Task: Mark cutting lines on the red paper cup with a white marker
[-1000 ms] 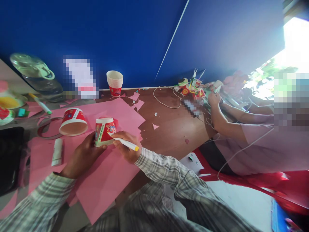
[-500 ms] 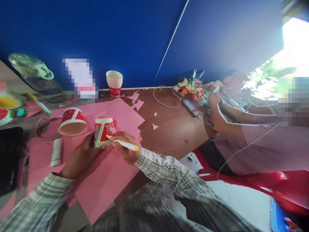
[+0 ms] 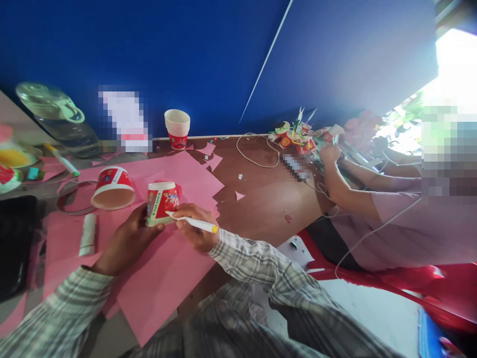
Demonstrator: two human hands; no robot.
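My left hand point(image 3: 128, 237) is closed around the lower left side of a red and white paper cup point(image 3: 162, 203), its thumb along the bottom edge. In my right hand point(image 3: 197, 228) is a white marker pen point(image 3: 196, 223) with a yellow end. The pen's tip lies at the cup's lower right side; whether it touches the surface I cannot tell. Beneath both hands spreads a pink paper sheet point(image 3: 164, 293). A second paper cup point(image 3: 113, 188) lies tipped on its side left of the held one. Nearer my left wrist rests a white glue stick point(image 3: 88, 234).
Stacked paper cups point(image 3: 177, 130) stand by the blue partition point(image 3: 167, 54). At left are a water bottle point(image 3: 55, 119), a tape roll point(image 3: 64, 199), another marker point(image 3: 61, 160) and a black object point(image 3: 17, 243). Paper scraps point(image 3: 239, 196) and a cable point(image 3: 257, 165) lie rightward, near another person's hands point(image 3: 330, 151).
The pen and my right hand have shifted slightly to the right and down along the cup. My left hand keeps its hold. The co-worker's hands have moved slightly.
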